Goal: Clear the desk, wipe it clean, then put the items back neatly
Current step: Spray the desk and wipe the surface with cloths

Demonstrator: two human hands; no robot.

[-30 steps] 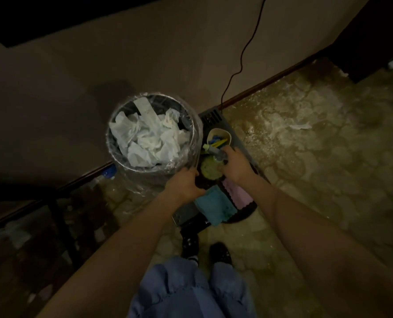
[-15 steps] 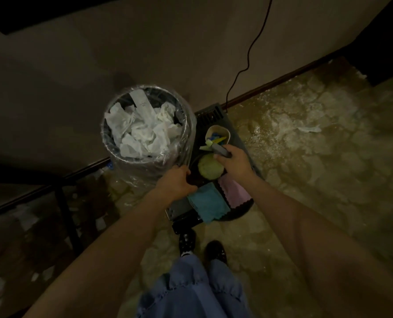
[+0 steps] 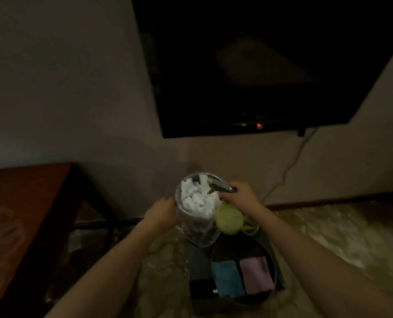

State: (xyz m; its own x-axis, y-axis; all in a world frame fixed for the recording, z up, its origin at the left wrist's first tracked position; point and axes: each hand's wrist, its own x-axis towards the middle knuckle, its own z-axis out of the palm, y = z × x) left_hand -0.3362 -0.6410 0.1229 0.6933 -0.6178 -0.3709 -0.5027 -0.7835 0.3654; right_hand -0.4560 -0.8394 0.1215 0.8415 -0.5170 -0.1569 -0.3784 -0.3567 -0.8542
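A plastic-lined waste bin point(image 3: 196, 228) stuffed with white crumpled paper point(image 3: 197, 199) is off the floor, in front of the wall. My left hand point(image 3: 162, 213) grips its left side near the rim. To the bin's right, my right hand point(image 3: 240, 196) holds a green spray bottle point(image 3: 228, 218) by its dark trigger head; the bottle's body hangs against the bin. Below them a round black tray point(image 3: 271, 260) holds a blue cloth point(image 3: 226, 280) and a pink cloth point(image 3: 256, 275) side by side.
The brown wooden desk point(image 3: 18, 214) stands at the left, its dark leg point(image 3: 109, 216) near my left arm. A black wall-mounted screen point(image 3: 271, 65) hangs above, with a cable point(image 3: 290, 167) running down the wall. The tray rests on a dark flat case point(image 3: 197, 260) on the stone floor.
Both hands have risen from the tray on the floor. The right hand has lifted the spray bottle and the left has lifted the bin. The view has tilted up toward the wall and screen.
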